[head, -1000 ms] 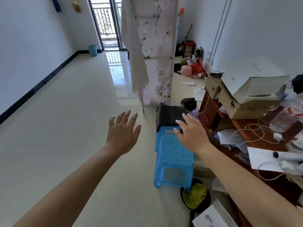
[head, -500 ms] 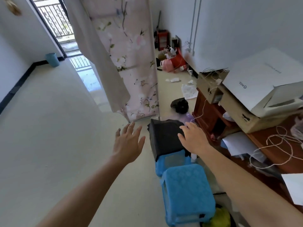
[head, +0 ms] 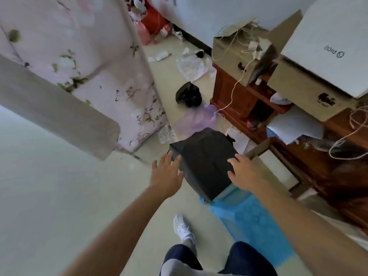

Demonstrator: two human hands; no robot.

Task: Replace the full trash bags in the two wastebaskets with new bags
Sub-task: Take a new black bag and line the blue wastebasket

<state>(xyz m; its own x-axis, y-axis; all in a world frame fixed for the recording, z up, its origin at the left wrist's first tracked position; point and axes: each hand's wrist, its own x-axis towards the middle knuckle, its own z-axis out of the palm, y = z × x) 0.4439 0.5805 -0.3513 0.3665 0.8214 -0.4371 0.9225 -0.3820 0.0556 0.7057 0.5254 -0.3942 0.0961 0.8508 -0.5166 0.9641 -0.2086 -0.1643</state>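
both arms reach forward and down toward a black trash bag (head: pixel 203 160) that covers the top of a blue wastebasket (head: pixel 232 193) on the pale floor (head: pixel 59 196), between a floral fabric panel (head: pixel 103 62) and a wooden desk (head: pixel 328 162). only a strip of the basket's blue wall shows under the bag's lower edge.

the left hand (head: pixel 166 173) is open, fingers straight and slightly spread, its fingertips at the bag's left edge. the right hand (head: pixel 246 171) is open too, fingers extended, lying at the bag's right edge. neither hand has hold of anything. the picture is too blurred to tell whether the fingers touch the plastic.

a blue stool (head: pixel 254 226) stands just on the near side of the basket, touching or nearly touching it. beyond the basket lie a pale purple bag (head: pixel 197 118) and, past that, a small knotted black bag (head: pixel 188 94), with crumpled paper (head: pixel 191 66) farther back. on the desk sit an open cardboard box (head: pixel 237 56) full of white cables, a large white box (head: pixel 328 34) on another carton, and loose sheets of paper (head: pixel 294 126). a white shoe (head: pixel 184 229) and dark trousers show at the bottom edge.
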